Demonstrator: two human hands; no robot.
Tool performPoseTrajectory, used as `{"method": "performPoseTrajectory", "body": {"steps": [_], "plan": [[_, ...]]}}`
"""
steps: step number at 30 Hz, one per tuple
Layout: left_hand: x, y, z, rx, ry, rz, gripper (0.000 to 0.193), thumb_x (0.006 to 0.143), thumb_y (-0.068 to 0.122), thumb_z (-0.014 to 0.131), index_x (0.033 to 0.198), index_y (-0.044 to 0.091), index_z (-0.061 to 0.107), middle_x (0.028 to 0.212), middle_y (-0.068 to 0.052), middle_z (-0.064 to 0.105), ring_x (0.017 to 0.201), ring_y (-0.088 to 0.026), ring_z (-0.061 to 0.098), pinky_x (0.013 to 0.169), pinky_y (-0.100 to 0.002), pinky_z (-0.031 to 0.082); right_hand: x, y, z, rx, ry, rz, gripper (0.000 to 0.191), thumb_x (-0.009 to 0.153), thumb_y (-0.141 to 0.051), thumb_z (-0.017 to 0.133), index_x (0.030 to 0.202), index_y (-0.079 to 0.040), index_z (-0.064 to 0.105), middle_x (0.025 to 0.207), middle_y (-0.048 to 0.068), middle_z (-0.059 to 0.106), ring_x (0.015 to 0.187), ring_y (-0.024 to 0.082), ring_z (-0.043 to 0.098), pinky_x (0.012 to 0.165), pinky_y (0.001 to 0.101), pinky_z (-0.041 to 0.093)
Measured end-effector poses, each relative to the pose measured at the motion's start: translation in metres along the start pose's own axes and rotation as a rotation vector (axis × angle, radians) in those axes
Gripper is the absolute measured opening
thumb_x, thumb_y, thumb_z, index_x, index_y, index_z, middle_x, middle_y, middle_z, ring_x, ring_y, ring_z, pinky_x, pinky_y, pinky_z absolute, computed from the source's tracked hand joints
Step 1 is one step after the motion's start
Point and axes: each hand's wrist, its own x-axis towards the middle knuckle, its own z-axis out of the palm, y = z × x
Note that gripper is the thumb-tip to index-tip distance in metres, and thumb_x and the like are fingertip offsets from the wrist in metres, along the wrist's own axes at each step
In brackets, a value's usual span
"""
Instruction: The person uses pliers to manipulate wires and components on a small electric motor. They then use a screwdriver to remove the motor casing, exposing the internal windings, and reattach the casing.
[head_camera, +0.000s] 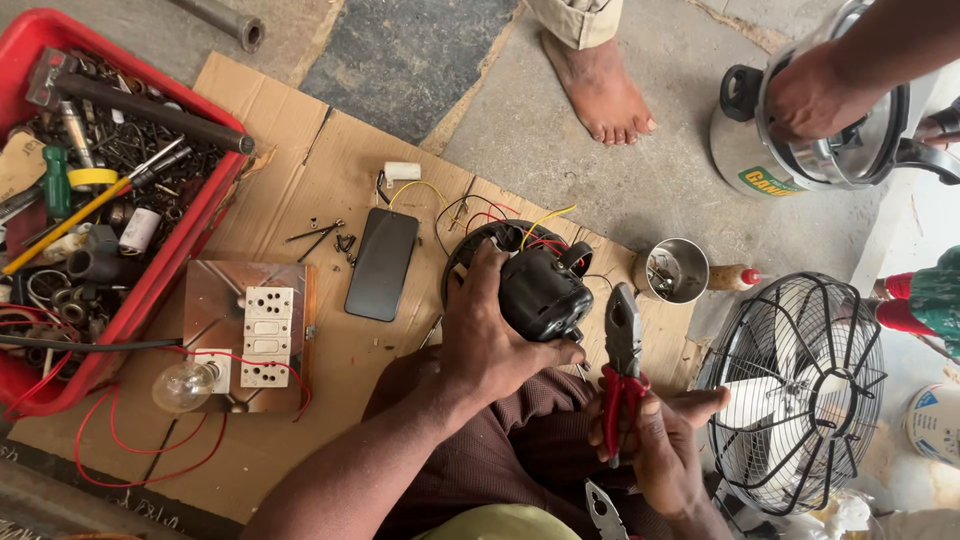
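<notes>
My left hand (487, 338) grips a black electric motor (540, 288) and holds it over the cardboard (330, 170). Red, yellow and black wires (520, 222) trail from the motor's far side. My right hand (660, 440) holds red-handled pliers (622, 360) upright just right of the motor, jaws pointing up and close to its casing. A second pair of pliers (603, 510) lies near my lap at the bottom edge.
A black phone (381, 263) and loose screws (325, 238) lie on the cardboard. A switch board with a bulb (250, 335) sits left. A red tool crate (100, 190), steel cup (672, 270), table fan (795, 390), and another person's foot (600, 85) and hand on a pressure cooker (820, 130) surround me.
</notes>
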Motion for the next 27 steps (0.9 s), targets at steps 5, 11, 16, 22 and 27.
{"method": "performPoseTrajectory", "body": {"steps": [5, 11, 16, 22, 27], "plan": [[-0.027, -0.006, 0.039, 0.076, -0.003, -0.046, 0.130, 0.044, 0.043, 0.105, 0.143, -0.007, 0.037, 0.147, -0.034, 0.044, 0.137, -0.046, 0.046, 0.113, -0.051, 0.040, -0.005, 0.027, -0.037, -0.140, -0.062, -0.008, 0.062, 0.107, -0.046, 0.030, 0.127, 0.005, 0.059, 0.090, 0.017, 0.074, 0.069, 0.019, 0.068, 0.061, 0.0306, 0.056], [-0.064, -0.023, 0.071, 0.100, -0.029, -0.052, 0.130, 0.044, 0.045, 0.104, 0.143, -0.006, 0.037, 0.149, -0.034, 0.042, 0.139, -0.047, 0.044, 0.114, -0.052, 0.038, -0.023, 0.068, -0.056, 0.078, -0.072, -0.078, 0.060, 0.103, -0.043, 0.032, 0.136, 0.002, 0.052, 0.106, 0.020, 0.072, 0.076, 0.022, 0.070, 0.061, 0.0338, 0.058], [-0.091, -0.041, 0.086, 0.089, -0.034, -0.044, 0.132, 0.045, 0.047, 0.104, 0.144, -0.007, 0.036, 0.150, -0.036, 0.040, 0.140, -0.048, 0.042, 0.114, -0.053, 0.037, -0.027, 0.105, -0.068, 0.044, -0.054, -0.003, 0.062, 0.108, -0.047, 0.031, 0.127, 0.006, 0.056, 0.094, 0.023, 0.073, 0.070, 0.025, 0.070, 0.058, 0.0357, 0.058], [-0.117, -0.052, 0.099, 0.055, 0.007, 0.005, 0.130, 0.046, 0.047, 0.104, 0.144, -0.006, 0.037, 0.149, -0.035, 0.043, 0.140, -0.047, 0.045, 0.115, -0.052, 0.039, -0.036, 0.152, -0.065, 0.083, -0.039, 0.014, 0.065, 0.107, -0.048, 0.034, 0.120, 0.011, 0.058, 0.091, 0.022, 0.072, 0.068, 0.027, 0.069, 0.057, 0.0376, 0.059], [-0.123, -0.046, 0.093, 0.055, 0.062, 0.018, 0.129, 0.042, 0.044, 0.104, 0.143, -0.005, 0.041, 0.146, -0.032, 0.049, 0.137, -0.046, 0.049, 0.114, -0.051, 0.039, -0.033, 0.143, -0.049, 0.480, -0.027, 0.222, 0.061, 0.100, -0.050, 0.033, 0.120, 0.005, 0.051, 0.087, 0.019, 0.069, 0.067, 0.030, 0.071, 0.057, 0.0411, 0.060]]}}
